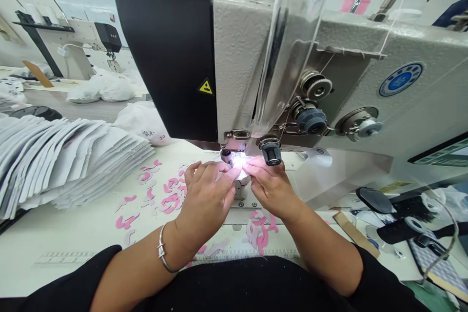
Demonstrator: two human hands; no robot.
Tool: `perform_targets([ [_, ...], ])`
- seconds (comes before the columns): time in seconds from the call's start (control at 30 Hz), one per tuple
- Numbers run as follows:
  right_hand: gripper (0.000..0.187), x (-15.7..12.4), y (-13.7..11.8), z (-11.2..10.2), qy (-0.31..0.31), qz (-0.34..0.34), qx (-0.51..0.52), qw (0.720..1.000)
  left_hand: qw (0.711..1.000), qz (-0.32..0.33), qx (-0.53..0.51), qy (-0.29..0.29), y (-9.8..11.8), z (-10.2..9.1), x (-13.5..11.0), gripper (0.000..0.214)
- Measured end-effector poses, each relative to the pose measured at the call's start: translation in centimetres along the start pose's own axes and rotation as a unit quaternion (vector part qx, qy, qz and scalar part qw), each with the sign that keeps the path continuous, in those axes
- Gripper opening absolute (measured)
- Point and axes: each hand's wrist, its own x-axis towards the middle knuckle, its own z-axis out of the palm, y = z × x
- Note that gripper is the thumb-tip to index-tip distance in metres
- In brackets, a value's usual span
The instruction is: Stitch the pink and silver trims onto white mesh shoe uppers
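Note:
Under the lit head of a sewing machine (237, 53), a small pale piece of fabric (242, 171) lies by the needle area, partly washed out by the lamp. My left hand (208, 192) pinches its left side between thumb and fingers. From the right, the fingertips of my right hand (272, 186) press together on the same piece. Beside my left fingers sits a dark roller foot (226, 157). Small curved pink and white cut pieces (170, 200) lie scattered left of my left hand, and a little heap of similar pieces (260, 231) lies between my forearms.
A tall leaning stack of white sheets (73, 165) fills the left side, with a white bag (142, 122) behind it. Another sewing machine (80, 46) stands at the back left. To the right lie a black thread cone (397, 230) and a brown strip (356, 234).

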Motion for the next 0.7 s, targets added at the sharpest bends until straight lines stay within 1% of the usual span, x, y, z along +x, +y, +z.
perform_targets([
  [0.3,0.034,0.2,-0.9,0.0,0.044,-0.01,-0.022,0.999,1.0,-0.005,0.002,0.015,-0.2,0.1,0.0,0.028],
  [0.4,0.032,0.1,-1.4,0.1,0.054,-0.025,-0.037,0.998,0.999,-0.007,0.002,0.032,-0.3,0.1,0.0,0.024],
  [0.53,0.03,0.0,-1.6,0.3,0.053,-0.033,-0.041,0.997,0.998,-0.006,0.004,0.058,-0.4,0.2,0.2,0.023],
  [0.7,0.032,0.0,-1.3,0.3,0.054,-0.044,-0.021,0.997,0.999,-0.007,0.009,0.045,-0.4,0.2,0.1,0.024],
])
